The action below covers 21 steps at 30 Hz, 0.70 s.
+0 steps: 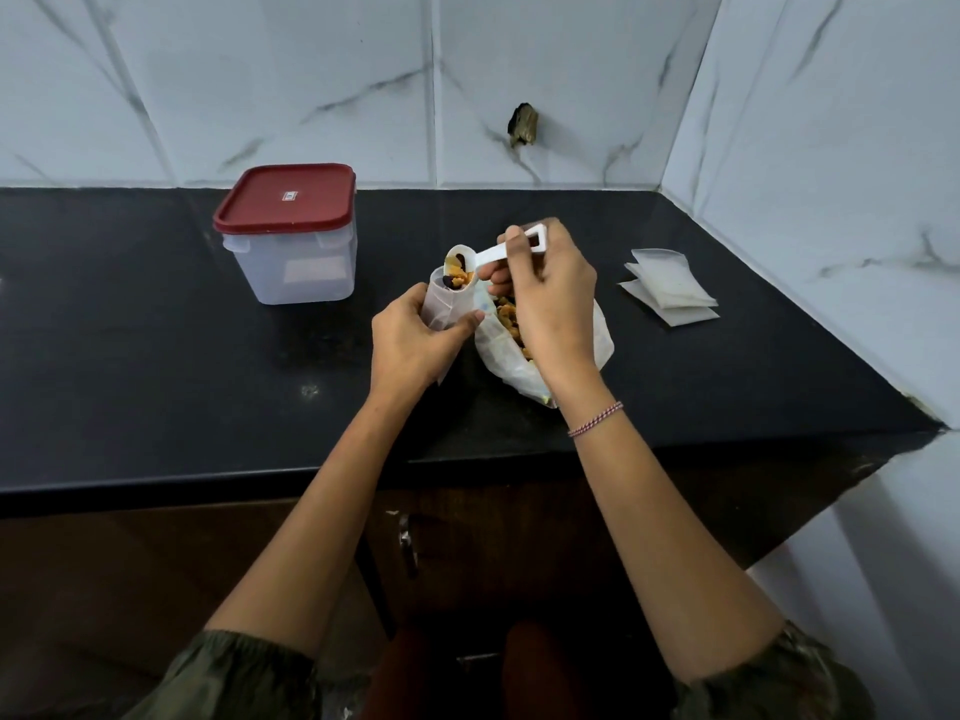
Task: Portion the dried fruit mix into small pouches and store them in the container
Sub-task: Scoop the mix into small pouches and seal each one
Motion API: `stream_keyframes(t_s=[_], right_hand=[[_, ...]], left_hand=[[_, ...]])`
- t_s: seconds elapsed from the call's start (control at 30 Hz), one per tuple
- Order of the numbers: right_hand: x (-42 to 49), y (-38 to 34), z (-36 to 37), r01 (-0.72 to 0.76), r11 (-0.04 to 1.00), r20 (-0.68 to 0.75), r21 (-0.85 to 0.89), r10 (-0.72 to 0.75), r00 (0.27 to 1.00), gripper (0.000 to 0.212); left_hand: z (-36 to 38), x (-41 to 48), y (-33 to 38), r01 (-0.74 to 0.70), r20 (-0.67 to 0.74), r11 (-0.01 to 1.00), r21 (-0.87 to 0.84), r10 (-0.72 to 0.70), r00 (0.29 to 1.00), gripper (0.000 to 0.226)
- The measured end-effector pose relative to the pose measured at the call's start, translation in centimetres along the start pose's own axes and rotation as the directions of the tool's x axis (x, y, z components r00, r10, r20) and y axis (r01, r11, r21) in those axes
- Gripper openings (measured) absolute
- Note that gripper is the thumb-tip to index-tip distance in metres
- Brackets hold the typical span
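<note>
Two grips — left fingers (415,298) wrap pouch (448,304), right fingers (515,240) pinch scoop (485,255) — lidded container (293,270) behind.

1. The left hand (410,337) grips a small pouch (448,304) upright, its mouth open and dried fruit showing inside.
2. The right hand (550,298) pinches the handle of a white scoop (483,258), whose bowl is tilted at the pouch's mouth with fruit pieces in it.
3. An open bag of dried fruit mix (506,350) lies under the right hand on the black counter (156,356).
4. A container (293,262) with a red lid (285,200) closed on top stands to the left, near the wall.
5. Empty pouches (670,288) lie stacked to the right.
</note>
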State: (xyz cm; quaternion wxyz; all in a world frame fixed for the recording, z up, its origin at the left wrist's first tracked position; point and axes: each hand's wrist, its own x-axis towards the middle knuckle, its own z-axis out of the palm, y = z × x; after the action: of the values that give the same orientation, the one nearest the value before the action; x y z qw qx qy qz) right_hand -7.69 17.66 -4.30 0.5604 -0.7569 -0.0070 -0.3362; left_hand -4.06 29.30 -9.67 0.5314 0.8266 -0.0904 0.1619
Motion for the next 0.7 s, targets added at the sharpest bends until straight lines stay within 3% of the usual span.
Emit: stream_keyframes(t_s=[0.1, 0.23, 0.37, 0.43, 0.53, 0.6, 0.7], right_hand=[[-0.5, 0.3, 0.1, 0.210, 0.966, 0.089, -0.152, -0.198, 0.976, 0.020], [-1.4, 0.6, -0.3, 0.506, 0.800, 0.280, -0.323, -0.431, 0.858, 0.017], [-1.8, 0.7, -0.5, 0.669, 0.661, 0.274, -0.340, -0.611, 0.743, 0.018], [-1.7, 0.7, -0.7, 0.604, 0.743, 0.236, -0.288, -0.557, 0.797, 0.019], [-1.6, 0.5, -1.4, 0.360, 0.927, 0.122, -0.111, -0.347, 0.930, 0.014], [-1.0, 0.5, -2.2, 0.248, 0.968, 0.024, -0.026, -0.247, 0.969, 0.010], [0.0, 1.1, -3.9, 0.168, 0.985, -0.020, -0.032, -0.169, 0.985, 0.010]], left_hand=[[0.0, 0.0, -0.1, 0.005, 0.005, 1.000, -0.024, -0.005, 1.000, 0.029], [-0.3, -0.3, 0.1, 0.027, 0.030, 0.995, -0.094, -0.024, 0.999, 0.019], [-0.4, -0.4, 0.5, 0.040, 0.035, 0.990, -0.136, -0.035, 0.999, 0.014], [-0.3, -0.4, 0.5, 0.034, 0.033, 0.990, -0.136, -0.030, 0.999, 0.014], [-0.3, -0.3, 0.4, 0.028, 0.019, 0.992, -0.120, -0.026, 0.999, 0.018], [-0.2, -0.2, 0.2, 0.034, 0.020, 0.993, -0.111, -0.032, 0.999, 0.026], [-0.3, -0.2, 0.2, 0.043, 0.031, 0.991, -0.126, -0.039, 0.999, 0.030]])
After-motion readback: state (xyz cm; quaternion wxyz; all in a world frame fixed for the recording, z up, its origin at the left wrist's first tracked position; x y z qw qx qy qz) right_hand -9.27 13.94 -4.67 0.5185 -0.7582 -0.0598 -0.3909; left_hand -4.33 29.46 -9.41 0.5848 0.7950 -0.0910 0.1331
